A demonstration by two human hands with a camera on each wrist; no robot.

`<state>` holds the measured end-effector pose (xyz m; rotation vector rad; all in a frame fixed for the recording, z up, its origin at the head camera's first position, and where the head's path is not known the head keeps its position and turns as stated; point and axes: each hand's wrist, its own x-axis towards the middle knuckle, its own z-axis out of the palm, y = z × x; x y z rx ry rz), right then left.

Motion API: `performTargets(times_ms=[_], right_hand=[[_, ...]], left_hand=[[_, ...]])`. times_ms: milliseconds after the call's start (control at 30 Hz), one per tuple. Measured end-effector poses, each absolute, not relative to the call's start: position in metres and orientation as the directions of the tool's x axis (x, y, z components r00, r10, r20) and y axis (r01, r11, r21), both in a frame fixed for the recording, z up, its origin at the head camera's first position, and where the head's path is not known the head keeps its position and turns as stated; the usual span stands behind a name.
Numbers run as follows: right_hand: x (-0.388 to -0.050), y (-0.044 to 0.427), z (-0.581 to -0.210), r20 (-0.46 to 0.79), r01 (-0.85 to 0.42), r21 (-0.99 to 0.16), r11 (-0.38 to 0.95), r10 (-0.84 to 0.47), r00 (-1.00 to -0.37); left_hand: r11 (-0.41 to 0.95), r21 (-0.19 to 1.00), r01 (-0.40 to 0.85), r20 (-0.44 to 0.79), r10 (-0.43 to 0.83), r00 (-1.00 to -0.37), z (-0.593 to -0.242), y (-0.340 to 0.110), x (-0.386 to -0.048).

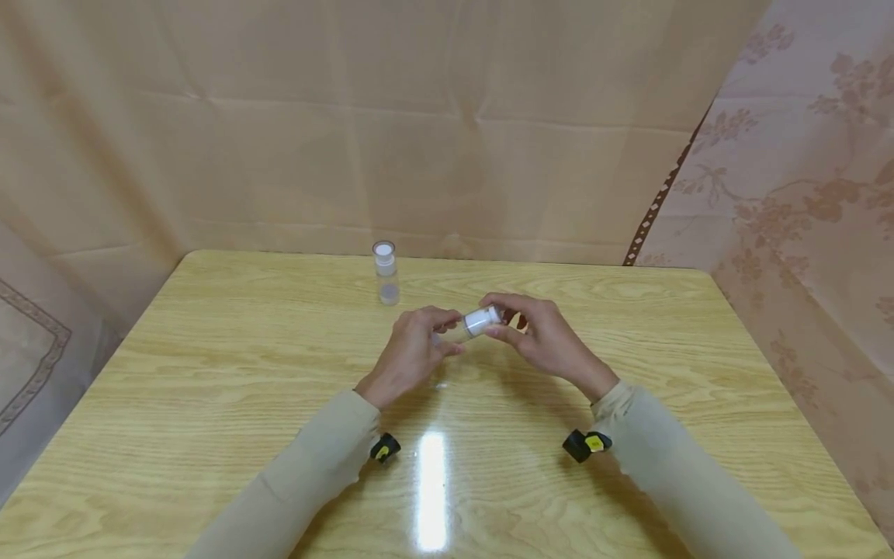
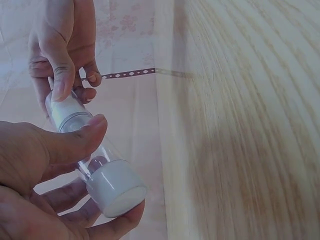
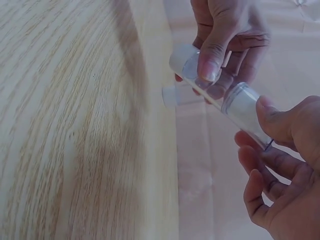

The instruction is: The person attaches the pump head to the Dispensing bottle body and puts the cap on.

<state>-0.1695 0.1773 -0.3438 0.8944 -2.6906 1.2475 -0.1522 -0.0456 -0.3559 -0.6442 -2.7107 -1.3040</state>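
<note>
Both hands hold one small clear bottle (image 1: pixel 479 321) with a white pump under a clear cap, tilted above the table. My left hand (image 1: pixel 412 349) grips the bottle's body near its white base (image 2: pixel 117 187), thumb along the side. At the capped end, my right hand (image 1: pixel 541 330) pinches the clear cap over the white top (image 3: pixel 245 107) between thumb and fingers. A second bottle (image 1: pixel 386 272) of the same kind stands upright on the table, beyond the left hand.
The wood-grain table (image 1: pixel 244 373) reaches back to a beige curtain (image 1: pixel 419 140). A patterned pink cloth (image 1: pixel 803 194) hangs at the right. Black devices with yellow marks, such as the right wrist one (image 1: pixel 587 445), sit under the sleeves.
</note>
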Motion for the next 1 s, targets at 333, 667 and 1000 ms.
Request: performTargets(times_ms=[333,667,1000], right_hand=[[-0.171,0.178,-0.336,0.252,-0.517,-0.663,0.541,-0.489,-0.835],[-0.169,0.19,-0.341,0.126,-0.396,-0.7,0.595,-0.443,-0.887],[-0.167,0.195,-0.353,0.103,-0.393,-0.701,0.595,-0.461,-0.881]], left_hand=[[0.53,0.755,0.386,0.235,0.33,-0.914,-0.359,-0.044,-0.157],[0.441,0.858,0.264,0.163,0.254,-0.953,-0.368,-0.046,-0.168],[0.332,0.936,0.119,0.055,0.198,-0.979,-0.371,-0.036,-0.181]])
